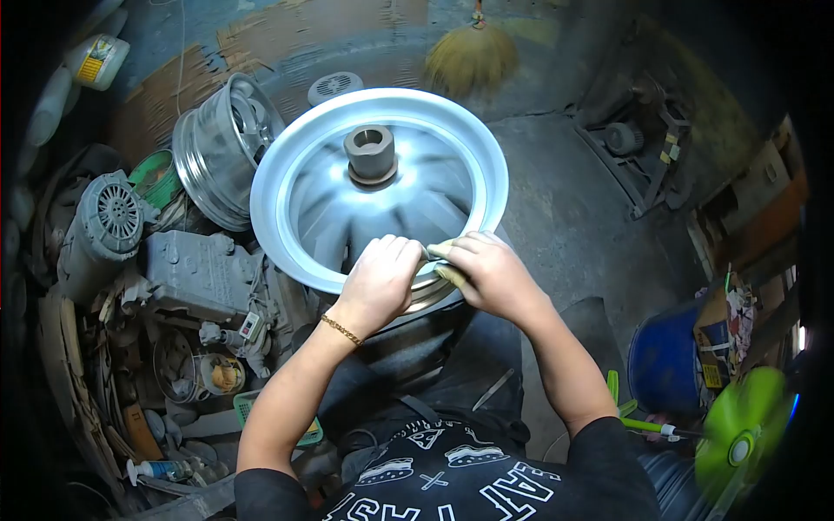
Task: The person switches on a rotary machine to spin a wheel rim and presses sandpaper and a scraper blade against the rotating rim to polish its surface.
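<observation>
A silvery wheel rim (271,208) lies flat in front of me, its spokes smeared as if it is spinning. A dark metal hub nut (369,154) stands at its centre. My left hand (382,276) is closed at the near edge of the rim, with a gold-coloured bracelet on the wrist. Just to its right, my right hand (486,271) is also closed on the near lip, its fingertips yellowish. The two hands nearly meet over the edge. A small dark piece seems to be pinched between them, mostly hidden by the fingers.
Another wheel rim (198,156) leans at the left, near a grey motor (115,217) and a dusty gearbox (195,271). A blue bin (665,356) and a spinning green fan (743,434) are on the right. A broom (473,56) hangs at the back wall.
</observation>
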A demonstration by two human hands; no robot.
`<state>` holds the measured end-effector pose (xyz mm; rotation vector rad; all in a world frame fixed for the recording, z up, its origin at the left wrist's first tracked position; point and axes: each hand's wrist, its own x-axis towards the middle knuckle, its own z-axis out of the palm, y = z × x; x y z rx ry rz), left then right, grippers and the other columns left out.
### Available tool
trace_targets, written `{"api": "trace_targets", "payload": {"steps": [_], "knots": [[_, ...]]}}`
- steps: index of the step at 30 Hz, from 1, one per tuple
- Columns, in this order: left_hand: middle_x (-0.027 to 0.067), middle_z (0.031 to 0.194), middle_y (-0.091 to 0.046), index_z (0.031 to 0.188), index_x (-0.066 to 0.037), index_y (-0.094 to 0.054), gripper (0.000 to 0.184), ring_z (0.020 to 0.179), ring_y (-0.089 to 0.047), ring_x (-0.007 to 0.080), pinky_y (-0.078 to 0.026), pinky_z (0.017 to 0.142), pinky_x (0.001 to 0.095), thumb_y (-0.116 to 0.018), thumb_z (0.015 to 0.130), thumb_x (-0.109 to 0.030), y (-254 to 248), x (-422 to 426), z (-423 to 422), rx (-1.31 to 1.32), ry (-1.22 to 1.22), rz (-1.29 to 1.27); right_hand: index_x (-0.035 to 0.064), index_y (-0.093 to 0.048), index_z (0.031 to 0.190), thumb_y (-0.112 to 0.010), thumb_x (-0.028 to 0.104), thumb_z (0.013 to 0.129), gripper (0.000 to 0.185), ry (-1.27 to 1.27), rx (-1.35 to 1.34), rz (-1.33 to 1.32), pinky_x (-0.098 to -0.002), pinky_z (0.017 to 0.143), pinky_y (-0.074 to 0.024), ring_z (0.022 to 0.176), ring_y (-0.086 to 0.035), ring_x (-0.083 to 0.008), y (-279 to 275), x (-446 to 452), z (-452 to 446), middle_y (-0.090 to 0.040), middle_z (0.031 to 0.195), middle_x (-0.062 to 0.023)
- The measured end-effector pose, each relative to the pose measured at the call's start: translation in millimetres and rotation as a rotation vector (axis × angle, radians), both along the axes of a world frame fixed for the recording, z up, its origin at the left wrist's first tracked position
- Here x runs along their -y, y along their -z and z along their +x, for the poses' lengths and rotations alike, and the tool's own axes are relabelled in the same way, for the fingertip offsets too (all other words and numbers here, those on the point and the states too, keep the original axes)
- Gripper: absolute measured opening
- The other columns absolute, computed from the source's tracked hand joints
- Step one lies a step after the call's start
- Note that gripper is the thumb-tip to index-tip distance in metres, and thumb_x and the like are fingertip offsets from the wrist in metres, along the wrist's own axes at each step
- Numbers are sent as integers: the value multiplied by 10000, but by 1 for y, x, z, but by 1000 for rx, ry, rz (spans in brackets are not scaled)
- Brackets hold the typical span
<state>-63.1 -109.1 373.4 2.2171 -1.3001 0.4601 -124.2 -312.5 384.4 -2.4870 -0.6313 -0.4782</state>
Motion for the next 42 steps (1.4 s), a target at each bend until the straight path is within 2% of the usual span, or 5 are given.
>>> {"api": "trace_targets", "payload": {"steps": [4,9,15,23,42], "knots": [[141,837,-544,912,-32,-511,136,839,-555,326,-453,775,420,-578,794,-20,8,-2,-4,-121,24,35,13,-682,992,-657,45,768,228,-30,-17,19,-431,855,-520,927,-654,-325,21,-2,8,-699,948,-135],[202,874,-559,959,-5,-483,169,881,-561,394,-461,793,477,-555,812,38,17,-2,-7,-314,62,78,5,-695,965,-684,63,802,173,-108,-71,0,-426,788,-536,862,-661,-352,23,0,9,-694,895,-165],[172,828,-617,973,-32,-491,183,871,-606,385,-446,766,448,-552,804,6,20,3,1,-307,38,143,-14,-696,906,-658,96,804,155,-90,-155,-16,-451,815,-524,867,-663,-361,20,1,14,-695,871,-179],[255,816,-653,969,-18,-549,204,846,-633,461,-490,756,543,-549,765,0,12,6,10,-499,-31,189,5,-723,924,-657,132,830,171,-57,-249,-51,-439,755,-524,813,-673,-360,26,1,22,-696,833,-189],[274,857,-647,971,-15,-579,208,897,-623,463,-474,782,530,-526,770,-2,6,3,15,-588,-73,217,21,-737,929,-658,168,824,197,3,-330,-14,-430,687,-522,724,-675,-367,24,-6,29,-680,772,-208]]}}
